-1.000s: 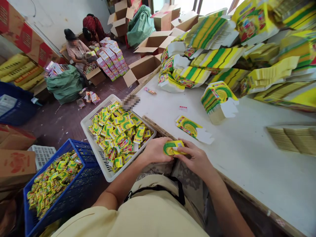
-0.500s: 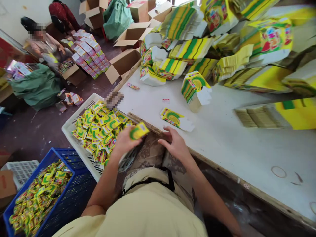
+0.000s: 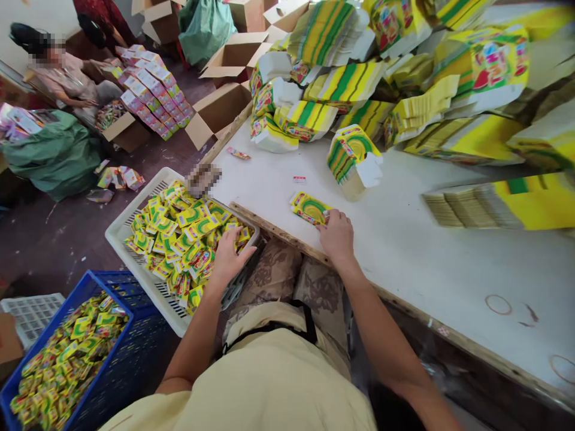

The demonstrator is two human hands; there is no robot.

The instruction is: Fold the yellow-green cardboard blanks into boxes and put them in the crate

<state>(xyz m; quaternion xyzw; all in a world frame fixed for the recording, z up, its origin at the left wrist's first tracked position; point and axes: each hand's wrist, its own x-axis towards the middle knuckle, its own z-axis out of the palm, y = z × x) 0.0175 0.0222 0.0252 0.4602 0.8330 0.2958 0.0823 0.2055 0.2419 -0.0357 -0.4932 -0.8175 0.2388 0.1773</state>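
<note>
My left hand [image 3: 228,258] is over the right side of a white plastic basket [image 3: 117,242], fingers apart and thumb stretched out, with nothing visible in it. Beneath it, small yellow-and-green boxes [image 3: 179,226] with white ends fill the basket in a loose heap. On the white table [image 3: 404,251], my right hand [image 3: 338,238] has its fingertips closed on the right end of a flattened yellow carton [image 3: 309,208]. That end of the carton is covered by the fingers. An upright bundle of flattened cartons [image 3: 353,157] stands just beyond it.
Stacks of flattened cartons [image 3: 345,84] crowd the table's far side. A wooden strip [image 3: 278,232] edges the table. At lower left is a blue crate [image 3: 148,335] of small yellow packs. Open cardboard boxes [image 3: 220,114] and a seated person [image 3: 67,84] are farther back.
The small yellow box has left my left hand, which has lowered over the basket. My right hand has moved forward and right from the table edge and taken hold of the flattened carton.
</note>
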